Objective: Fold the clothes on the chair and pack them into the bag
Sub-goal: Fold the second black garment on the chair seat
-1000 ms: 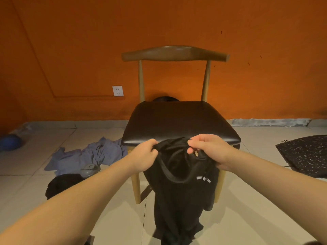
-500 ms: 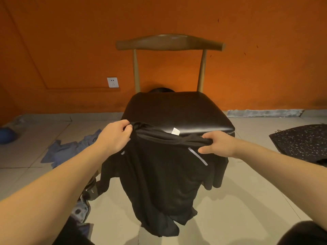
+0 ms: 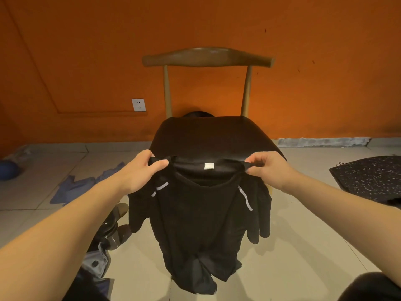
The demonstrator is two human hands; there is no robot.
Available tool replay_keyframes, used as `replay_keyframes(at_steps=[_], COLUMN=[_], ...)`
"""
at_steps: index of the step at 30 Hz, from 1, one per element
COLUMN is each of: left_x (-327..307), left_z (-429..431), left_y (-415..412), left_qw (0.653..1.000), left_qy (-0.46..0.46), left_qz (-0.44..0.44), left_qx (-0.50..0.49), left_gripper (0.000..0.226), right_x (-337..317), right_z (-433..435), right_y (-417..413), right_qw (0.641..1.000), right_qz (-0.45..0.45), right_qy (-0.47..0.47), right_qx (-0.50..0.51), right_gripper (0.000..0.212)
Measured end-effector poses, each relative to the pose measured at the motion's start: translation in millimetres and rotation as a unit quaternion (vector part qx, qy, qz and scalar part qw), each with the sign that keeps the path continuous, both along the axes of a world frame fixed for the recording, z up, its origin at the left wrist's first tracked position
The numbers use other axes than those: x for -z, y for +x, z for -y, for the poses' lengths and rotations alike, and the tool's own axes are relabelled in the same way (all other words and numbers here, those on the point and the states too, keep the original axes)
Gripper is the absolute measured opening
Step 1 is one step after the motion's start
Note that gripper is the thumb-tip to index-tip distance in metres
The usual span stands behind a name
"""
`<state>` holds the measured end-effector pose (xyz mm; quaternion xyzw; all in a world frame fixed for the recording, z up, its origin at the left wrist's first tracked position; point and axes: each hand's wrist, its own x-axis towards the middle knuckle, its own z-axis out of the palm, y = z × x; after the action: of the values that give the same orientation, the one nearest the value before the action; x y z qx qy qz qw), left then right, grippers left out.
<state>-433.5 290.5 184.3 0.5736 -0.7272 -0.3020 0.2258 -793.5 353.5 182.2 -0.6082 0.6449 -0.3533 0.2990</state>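
A black T-shirt [image 3: 201,216] is held up at the centre of the frame, in front of the chair [image 3: 213,135], its hem hanging low. One shoulder is pinched by the left hand [image 3: 142,170], the other by the right hand [image 3: 268,168], with the collar stretched between them. A blue garment [image 3: 76,187] lies on the floor at left.

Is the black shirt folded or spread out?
Spread out: the shirt hangs full length before the chair, sleeves dangling, the left hand and right hand pinching its shoulders.
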Motion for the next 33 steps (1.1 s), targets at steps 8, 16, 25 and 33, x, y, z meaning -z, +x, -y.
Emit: replay_keyframes(at_steps=[8, 16, 25, 33], left_x=[5, 10, -2, -18], left_z=[1, 5, 9, 14], left_y=[5, 12, 11, 14], left_qw=[0.994, 0.987, 0.972, 0.993], left_qy=[-0.083, -0.1, -0.189, -0.093], left_qz=[0.071, 0.124, 0.137, 0.06], left_qx=[0.022, 0.016, -0.036, -0.052], left_gripper=[0.022, 0.037, 0.024, 0.024], right_x=[-2, 11, 8, -5], right_z=[2, 12, 16, 14], right_y=[-2, -13, -12, -10], right_qw=[0.999, 0.993, 0.983, 0.973], right_qz=[-0.043, -0.106, -0.131, -0.203], right_qy=[-0.004, -0.035, -0.044, -0.042], right_qx=[0.003, 0.046, 0.124, 0.105], right_gripper=[0.016, 0.021, 0.015, 0.022])
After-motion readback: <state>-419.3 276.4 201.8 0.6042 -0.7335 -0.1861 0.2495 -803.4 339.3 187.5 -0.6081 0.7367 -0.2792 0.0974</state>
